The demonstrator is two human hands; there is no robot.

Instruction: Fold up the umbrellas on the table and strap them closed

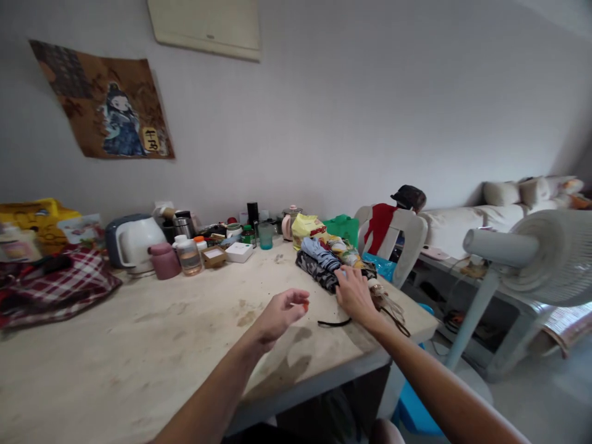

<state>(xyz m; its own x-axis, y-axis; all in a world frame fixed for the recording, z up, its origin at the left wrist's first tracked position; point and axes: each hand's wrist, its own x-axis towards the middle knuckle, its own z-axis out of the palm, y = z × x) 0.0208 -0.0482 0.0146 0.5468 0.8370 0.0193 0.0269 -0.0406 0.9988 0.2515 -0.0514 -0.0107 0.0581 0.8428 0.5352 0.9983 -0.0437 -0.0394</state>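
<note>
Over the table [185, 351], my left hand [280, 314] is raised with its fingers curled in a pinch. A small orange-red thing shows at its fingertips, too small to name. My right hand [354, 295] lies at the near end of a grey-and-black camouflage folded umbrella [311, 270], fingers bent down over it. Beside that umbrella is a light blue folded one [321, 254]. A black strap [333, 324] lies on the tabletop below my right hand. A pale handle end [374, 286] and cords [393, 313] stick out to the right of the hand.
A yellow bag [306, 228] and a green bag [343, 230] stand behind the umbrellas. Along the wall are a kettle [139, 242], a pink jug [164, 261], a teal cup [265, 235] and a white box [239, 251]. A chair [411, 237] and a fan [546, 259] stand right.
</note>
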